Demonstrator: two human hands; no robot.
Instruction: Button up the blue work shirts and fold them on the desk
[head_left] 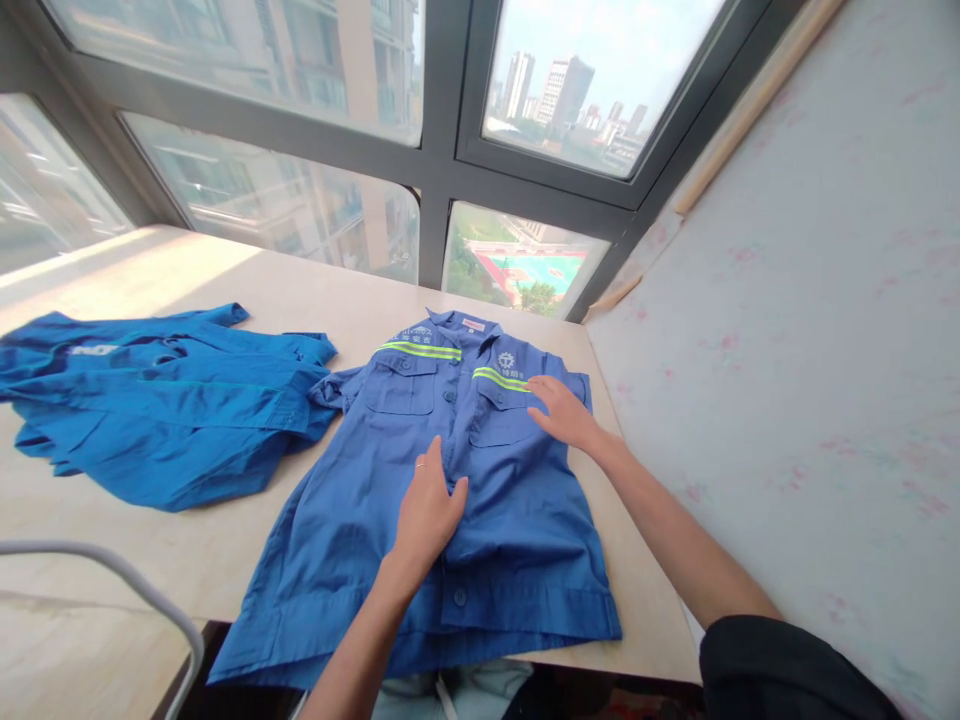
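Observation:
A blue work jacket (345,510) with yellow-green reflective strips and chest pockets lies front up on the pale tabletop, collar towards the window and hem over the near edge. My left hand (429,505) is over the middle of its front, beside the button placket, with thumb and fingers apart and nothing in them. Up at the chest pocket on the right side, my right hand (561,410) has its fingers stretched out just below the reflective strip. Whether either palm presses on the cloth, I cannot tell.
A second, brighter blue garment (202,400) lies crumpled on the left of the tabletop (315,285). A grey-white cable (127,570) curves across the near left. Window frames (442,120) border the far side, and a flower-patterned wall (795,330) rises on the right.

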